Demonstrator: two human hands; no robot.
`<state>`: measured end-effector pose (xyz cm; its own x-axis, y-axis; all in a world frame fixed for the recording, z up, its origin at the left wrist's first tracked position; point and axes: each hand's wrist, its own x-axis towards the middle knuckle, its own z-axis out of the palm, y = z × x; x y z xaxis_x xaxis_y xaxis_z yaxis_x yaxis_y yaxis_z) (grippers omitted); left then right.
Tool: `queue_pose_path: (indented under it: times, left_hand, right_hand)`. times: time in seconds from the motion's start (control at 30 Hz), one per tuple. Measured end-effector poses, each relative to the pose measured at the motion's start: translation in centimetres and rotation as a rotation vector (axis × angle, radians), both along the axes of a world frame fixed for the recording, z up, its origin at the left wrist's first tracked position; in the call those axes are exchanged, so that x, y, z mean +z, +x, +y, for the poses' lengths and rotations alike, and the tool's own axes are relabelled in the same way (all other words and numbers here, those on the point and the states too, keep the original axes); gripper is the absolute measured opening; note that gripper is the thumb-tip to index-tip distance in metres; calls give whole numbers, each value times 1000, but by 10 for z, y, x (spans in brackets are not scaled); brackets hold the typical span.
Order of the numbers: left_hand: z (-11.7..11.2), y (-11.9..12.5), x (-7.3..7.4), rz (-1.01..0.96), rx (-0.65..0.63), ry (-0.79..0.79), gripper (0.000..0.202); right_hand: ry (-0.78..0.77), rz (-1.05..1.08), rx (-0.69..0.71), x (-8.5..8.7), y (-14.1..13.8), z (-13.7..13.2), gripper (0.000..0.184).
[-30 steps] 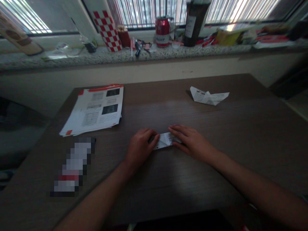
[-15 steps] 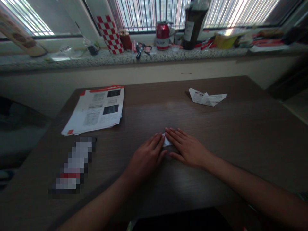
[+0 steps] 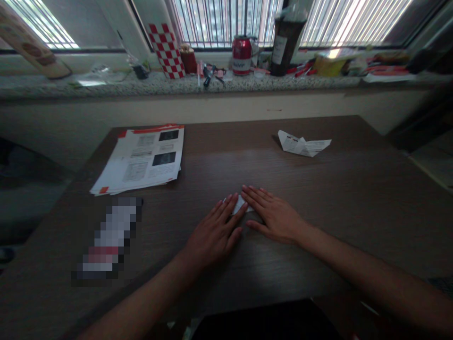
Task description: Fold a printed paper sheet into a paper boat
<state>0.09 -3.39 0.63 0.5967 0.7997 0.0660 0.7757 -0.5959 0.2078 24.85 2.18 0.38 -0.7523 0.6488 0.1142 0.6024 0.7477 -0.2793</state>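
Note:
A small folded piece of printed paper (image 3: pixel 240 204) lies on the brown wooden table (image 3: pixel 318 198), near the middle. My left hand (image 3: pixel 215 233) lies flat on its left part, fingers stretched out. My right hand (image 3: pixel 274 216) lies flat on its right part, fingers also extended. Only a small white corner of the paper shows between the two hands. A finished folded paper boat (image 3: pixel 302 144) sits at the far right of the table, apart from both hands.
A stack of printed sheets with red edging (image 3: pixel 141 158) lies at the far left. A blurred-out flat object (image 3: pixel 108 241) lies near the left front. The window sill behind holds a red can (image 3: pixel 241 55), a dark bottle (image 3: pixel 284 40), a red-checkered carton (image 3: pixel 166 45) and clutter.
My left hand went from curled at the paper's left end to flat on top of it. Both hands closed in, and they now cover nearly all the folded paper.

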Motion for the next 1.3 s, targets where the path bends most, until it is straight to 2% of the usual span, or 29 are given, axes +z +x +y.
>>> queue_pose_path:
  times: [0.17,0.43,0.57,0.8,1.1,1.3]
  left_hand:
    - [2,-1,4,-15,2,-36,63]
    - [2,-3,-1,-71,11,-10,62]
    - [1,-2,1,-57,27,-7,61]
    - [1,-2,4,-64,25,-6,60]
    - [-11,-27,3,-3,55,-25,66]
    - [-11,-28,5,-24,78,-32,59]
  right_hand:
    - [17,-15,-5,0,0,-1,84]
    - [48,-36,-34,3,-1,-3,79]
    - [46,-67,-74,2,6,-3,75]
    - [60,-51,-125,-1,21,-3,78]
    - [40,-2,-127,-3,18,-4,80]
    - [47,1,-133,-5,19,-3,76]
